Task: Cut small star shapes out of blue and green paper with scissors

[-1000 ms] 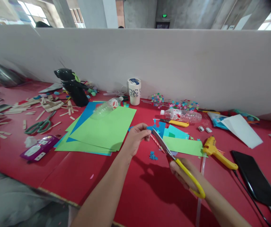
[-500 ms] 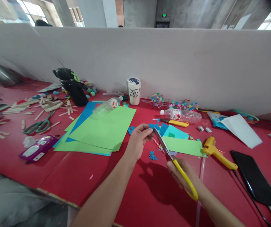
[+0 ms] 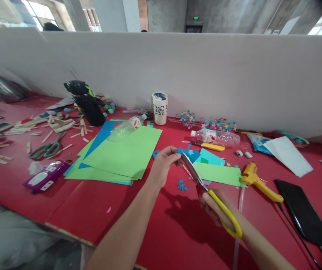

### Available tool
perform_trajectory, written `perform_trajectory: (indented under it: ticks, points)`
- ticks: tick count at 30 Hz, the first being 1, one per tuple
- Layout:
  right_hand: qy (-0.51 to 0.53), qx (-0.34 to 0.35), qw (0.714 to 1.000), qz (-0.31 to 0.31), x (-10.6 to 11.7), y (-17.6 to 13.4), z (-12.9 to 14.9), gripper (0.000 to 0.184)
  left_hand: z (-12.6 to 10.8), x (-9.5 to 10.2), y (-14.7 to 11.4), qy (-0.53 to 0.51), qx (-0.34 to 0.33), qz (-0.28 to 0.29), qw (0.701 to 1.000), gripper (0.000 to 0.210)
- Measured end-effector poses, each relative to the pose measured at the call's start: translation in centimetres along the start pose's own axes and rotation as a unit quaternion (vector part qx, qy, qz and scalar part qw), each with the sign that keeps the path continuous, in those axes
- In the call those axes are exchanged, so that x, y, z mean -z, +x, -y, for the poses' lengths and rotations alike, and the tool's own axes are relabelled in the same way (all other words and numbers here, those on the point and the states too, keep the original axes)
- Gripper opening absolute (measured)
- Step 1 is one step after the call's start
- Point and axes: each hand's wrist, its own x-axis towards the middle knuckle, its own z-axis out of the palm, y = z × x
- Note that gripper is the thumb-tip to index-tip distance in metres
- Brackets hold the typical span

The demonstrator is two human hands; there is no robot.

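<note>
My left hand (image 3: 165, 163) pinches a small piece of blue paper (image 3: 180, 151) above the red table. My right hand (image 3: 213, 204) is closed round the handles of yellow-handled scissors (image 3: 223, 212), whose blades point up and left and reach the paper at my left fingertips. A small pile of cut blue stars (image 3: 181, 185) lies on the table below the blades. Behind the blades are blue scraps, a turquoise sheet (image 3: 211, 156) and a light green paper strip (image 3: 219, 173).
Green sheets (image 3: 127, 153) with a plastic bottle (image 3: 128, 127) lie left. A yellow glue gun (image 3: 259, 182) and a black phone-like slab (image 3: 303, 213) lie right. Behind are a white cup (image 3: 160, 108), a yellow cutter (image 3: 213, 146) and another bottle (image 3: 222, 137). A person's hand shows far left.
The scissors' handles have swung slightly right and down with my right hand, and the blades look closer together. My left hand stays in nearly the same place.
</note>
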Motion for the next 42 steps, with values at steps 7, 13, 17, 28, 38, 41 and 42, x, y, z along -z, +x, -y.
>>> perform_trajectory:
  ticks: [7,13,17,28,38,41,42]
  points:
    - [0.01,-0.003,1.0,0.005,0.0,0.0,-0.2,0.053,0.1,0.4,0.1,0.007,-0.015,0.028,0.999,0.006]
    - [-0.008,-0.019,1.0,0.012,0.5,0.2,0.3,0.054,-0.2,0.5,0.2,0.016,0.0,0.023,1.0,0.007]
    - [-0.02,-0.014,1.0,0.01,0.6,0.1,0.6,0.054,-0.4,0.5,0.3,0.02,0.008,0.014,1.0,0.008]
    - [-0.035,-0.002,0.999,0.014,1.3,0.2,0.8,0.052,-0.8,0.3,0.0,0.032,0.001,0.002,0.999,0.008]
    - [-0.056,-0.01,0.998,0.038,1.9,0.2,0.5,0.052,-0.9,0.8,0.1,0.05,0.019,0.012,0.998,0.006]
    - [-0.044,-0.017,0.998,0.041,1.9,0.1,0.6,0.052,-0.8,1.0,0.2,0.048,0.025,0.017,0.998,0.006]
    - [-0.04,-0.018,0.998,0.041,1.8,0.1,0.6,0.052,-0.8,1.1,0.2,0.047,0.024,0.018,0.998,0.006]
